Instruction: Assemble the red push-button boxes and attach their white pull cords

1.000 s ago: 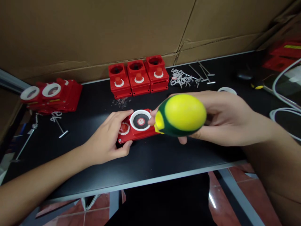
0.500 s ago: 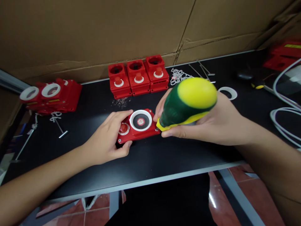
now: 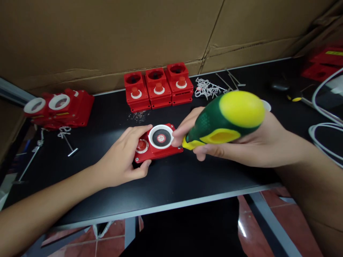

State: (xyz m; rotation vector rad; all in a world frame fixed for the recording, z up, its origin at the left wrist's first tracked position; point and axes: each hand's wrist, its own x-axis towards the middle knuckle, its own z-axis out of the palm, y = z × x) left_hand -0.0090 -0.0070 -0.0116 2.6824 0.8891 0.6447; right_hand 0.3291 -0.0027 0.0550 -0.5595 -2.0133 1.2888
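Observation:
A red box (image 3: 158, 151) with a white ring around a dark round centre and a small red knob lies flat on the black table (image 3: 171, 182). My left hand (image 3: 123, 157) grips its left end, thumb at the near edge and fingers over the far side. In my right hand (image 3: 241, 142) is a green and yellow screwdriver (image 3: 227, 117), its thick handle tilted up toward the camera. Its narrow yellow end points at the box's right end; the tip is hidden. Fingers of my right hand reach to the white ring's right side.
Three red boxes (image 3: 159, 87) stand in a row by the cardboard wall (image 3: 112, 39). More red housings (image 3: 69, 109) are at the left, near a metal T-shaped rod (image 3: 71, 147). White cords (image 3: 206, 88) and cables (image 3: 324, 135) lie behind and right.
The screwdriver and my right hand have shifted to the right, and the handle leans further right. My left hand and the red box have hardly moved.

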